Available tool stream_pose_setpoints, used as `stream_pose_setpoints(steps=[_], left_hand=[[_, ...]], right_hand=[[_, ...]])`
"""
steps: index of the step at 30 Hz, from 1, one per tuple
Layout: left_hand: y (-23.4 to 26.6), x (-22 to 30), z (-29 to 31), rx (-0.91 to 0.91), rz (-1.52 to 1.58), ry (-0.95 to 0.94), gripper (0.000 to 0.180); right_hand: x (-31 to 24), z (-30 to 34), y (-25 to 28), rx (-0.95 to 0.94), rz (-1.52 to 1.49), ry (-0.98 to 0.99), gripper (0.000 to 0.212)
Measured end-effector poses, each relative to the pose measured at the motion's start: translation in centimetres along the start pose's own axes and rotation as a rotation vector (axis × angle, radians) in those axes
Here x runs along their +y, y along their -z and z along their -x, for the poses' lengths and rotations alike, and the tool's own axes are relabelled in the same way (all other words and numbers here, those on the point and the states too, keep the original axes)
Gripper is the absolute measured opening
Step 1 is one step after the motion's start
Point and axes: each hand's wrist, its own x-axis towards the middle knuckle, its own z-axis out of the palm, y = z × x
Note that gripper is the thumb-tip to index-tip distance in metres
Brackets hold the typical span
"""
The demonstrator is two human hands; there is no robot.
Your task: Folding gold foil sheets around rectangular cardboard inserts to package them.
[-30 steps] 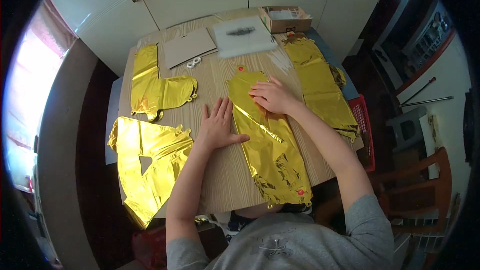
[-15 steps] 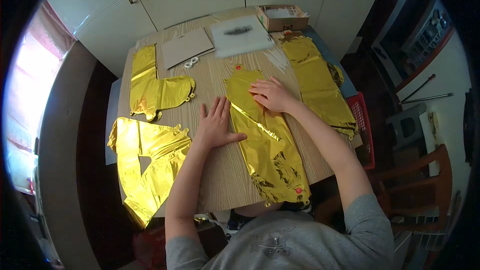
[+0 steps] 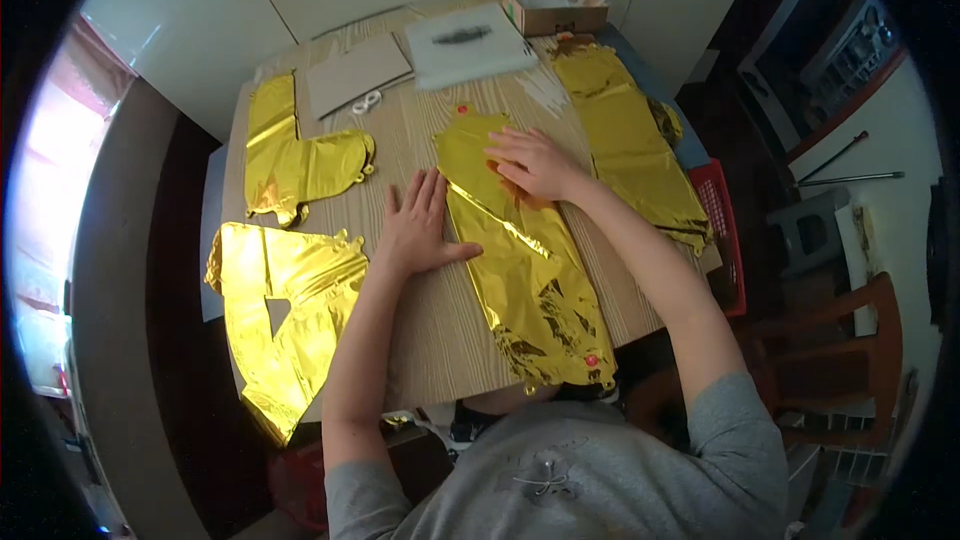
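A long gold foil balloon (image 3: 530,260), uninflated and lying flat, stretches from mid-table to the near edge, with a small red dot at each end. My left hand (image 3: 415,230) lies palm down with fingers spread on the wood along the balloon's left edge; its thumb reaches onto the foil. On the upper right part of the same balloon rests my right hand (image 3: 535,162), fingers extended and slightly bent, pressing on the foil. A crease catches the light between the hands. Neither hand grasps anything.
Other flat gold foil balloons lie around: an angled one (image 3: 275,155) at left, one with a triangular hole (image 3: 250,325) near left, a long folded one (image 3: 635,145) at right. Behind are grey boards (image 3: 355,70), white tape rolls (image 3: 367,102), a translucent sheet (image 3: 470,55), white strips (image 3: 543,95) and a cardboard box (image 3: 555,15).
The whole view has shifted slightly, so the table sits higher and further left in the picture. Both hands keep about the same places on and beside the balloon.
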Motion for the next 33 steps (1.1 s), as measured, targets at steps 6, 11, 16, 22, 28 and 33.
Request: stream_pose_setpoints(steps=[6, 11, 16, 22, 28, 33], left_hand=[[-0.5, -0.1, 0.2, 0.004, -0.035, 0.003, 0.130], [-0.5, -0.3, 0.2, 0.006, -0.036, 0.004, 0.131], [-0.9, -0.5, 0.0, 0.020, -0.045, -0.008, 0.129], [-0.9, -0.4, -0.1, 0.001, -0.050, 0.016, 0.128], [-0.7, -0.2, -0.2, -0.006, -0.028, -0.005, 0.128], [-0.6, -0.3, 0.1, -0.014, -0.019, -0.002, 0.128]], right_hand=[[-4.4, 3.3, 3.2, -0.051, -0.109, 0.006, 0.036], [-12.9, 9.7, 5.7, -0.207, -0.094, 0.339, 0.035], [-19.0, 15.1, 5.4, -0.235, -0.117, 0.476, 0.028], [-20.5, 18.4, 3.8, -0.224, 0.069, 0.490, 0.029], [-20.7, 19.5, 4.8, -0.136, 0.146, 0.427, 0.026], [-20.1, 20.2, 5.2, -0.136, 0.164, 0.368, 0.026]])
